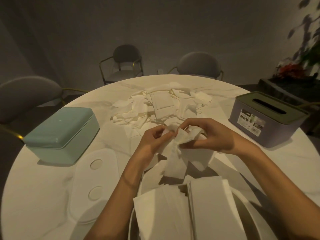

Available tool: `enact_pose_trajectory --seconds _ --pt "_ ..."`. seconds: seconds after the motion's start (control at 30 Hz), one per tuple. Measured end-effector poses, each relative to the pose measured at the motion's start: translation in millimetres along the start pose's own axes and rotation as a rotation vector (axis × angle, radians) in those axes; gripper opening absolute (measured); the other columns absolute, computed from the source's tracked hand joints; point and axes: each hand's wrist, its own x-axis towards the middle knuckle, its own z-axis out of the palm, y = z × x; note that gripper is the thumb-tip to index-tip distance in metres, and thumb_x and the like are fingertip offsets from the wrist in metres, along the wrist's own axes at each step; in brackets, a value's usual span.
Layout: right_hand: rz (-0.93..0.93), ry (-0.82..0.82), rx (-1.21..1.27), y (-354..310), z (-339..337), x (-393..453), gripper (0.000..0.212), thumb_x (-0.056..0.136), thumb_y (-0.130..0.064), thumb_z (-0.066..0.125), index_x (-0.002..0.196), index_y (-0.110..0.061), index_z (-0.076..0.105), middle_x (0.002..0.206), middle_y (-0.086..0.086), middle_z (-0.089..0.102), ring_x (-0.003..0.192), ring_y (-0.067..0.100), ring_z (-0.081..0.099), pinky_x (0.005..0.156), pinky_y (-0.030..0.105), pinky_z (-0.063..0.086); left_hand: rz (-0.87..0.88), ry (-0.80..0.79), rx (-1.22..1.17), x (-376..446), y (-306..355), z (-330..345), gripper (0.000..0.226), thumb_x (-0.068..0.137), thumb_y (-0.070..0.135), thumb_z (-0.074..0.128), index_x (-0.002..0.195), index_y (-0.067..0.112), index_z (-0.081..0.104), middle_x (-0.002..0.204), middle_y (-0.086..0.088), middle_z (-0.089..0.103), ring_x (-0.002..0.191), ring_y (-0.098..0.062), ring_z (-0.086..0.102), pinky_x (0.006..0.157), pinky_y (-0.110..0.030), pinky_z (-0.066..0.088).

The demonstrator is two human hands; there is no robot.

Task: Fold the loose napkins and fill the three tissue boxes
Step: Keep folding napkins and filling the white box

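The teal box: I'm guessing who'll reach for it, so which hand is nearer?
Left. The left hand grips the napkin at centre, on the teal box side; the right hand lies farther off.

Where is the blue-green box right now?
In the head view, the blue-green box sits lid-closed on the round table's left side, left of the loose napkin pile and just beyond a flat white lid.
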Motion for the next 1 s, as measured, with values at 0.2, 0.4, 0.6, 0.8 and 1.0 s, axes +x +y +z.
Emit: enact_pose_trajectory --seconds 0.2,0.4,0.6,0.8,1.0 --pt "0.16 0.18 -0.084 14 1 0 0.025 0.082 -0.05 0.078 0.097 -0.03 0.076 0.09 -0.015 0.072 0.087 0.01 0.064 0.078 0.044 0.056 -0.107 -0.026 0.084 1 3 11 0.02 0.098 0.025 0.069 0.111 0.013 0.079 0.098 -0.005 0.078 0.088 -0.013 0.071 0.073 -0.024 0.053" --pt "0.31 0.325 -0.069 21 4 -2 0.028 0.081 -0.046 0.08 0.098 -0.025 0.075 0.094 -0.01 0.071 0.086 0.011 0.063 0.076 0.041 0.056 -0.23 0.018 -0.065 -2 12 16 0.035 0.099 0.038 0.064 0.101 0.006 0.078 0.087 -0.008 0.075 0.079 -0.016 0.07 0.069 -0.027 0.056" --pt "0.384 0.277 -0.039 17 -2 -2 0.04 0.072 -0.057 0.079 0.107 -0.041 0.065 0.109 -0.02 0.057 0.093 0.008 0.055 0.075 0.025 0.051 -0.308 -0.015 -0.184 -10 25 19 0.043 0.097 0.049 0.059 0.092 0.01 0.075 0.079 -0.004 0.074 0.078 -0.018 0.069 0.069 -0.026 0.056" --pt "0.261 0.237 -0.074 12 2 0 0.051 0.063 -0.074 0.073 0.104 -0.044 0.065 0.112 -0.019 0.062 0.102 0.011 0.057 0.083 0.029 0.051 -0.261 -0.296 -0.341 -50 18 9 0.063 0.099 0.032 0.068 0.156 0.035 0.043 0.149 -0.002 0.056 0.141 -0.034 0.05 0.108 -0.057 0.049" --pt "0.454 0.175 -0.079 16 -4 -4 0.063 0.068 -0.07 0.068 0.121 -0.039 0.055 0.119 -0.017 0.054 0.107 0.015 0.054 0.082 0.028 0.046 -0.532 -0.38 -0.547 -26 25 25 0.069 0.095 0.07 0.056 0.152 0.032 0.049 0.152 -0.013 0.054 0.136 -0.042 0.052 0.092 -0.061 0.054"
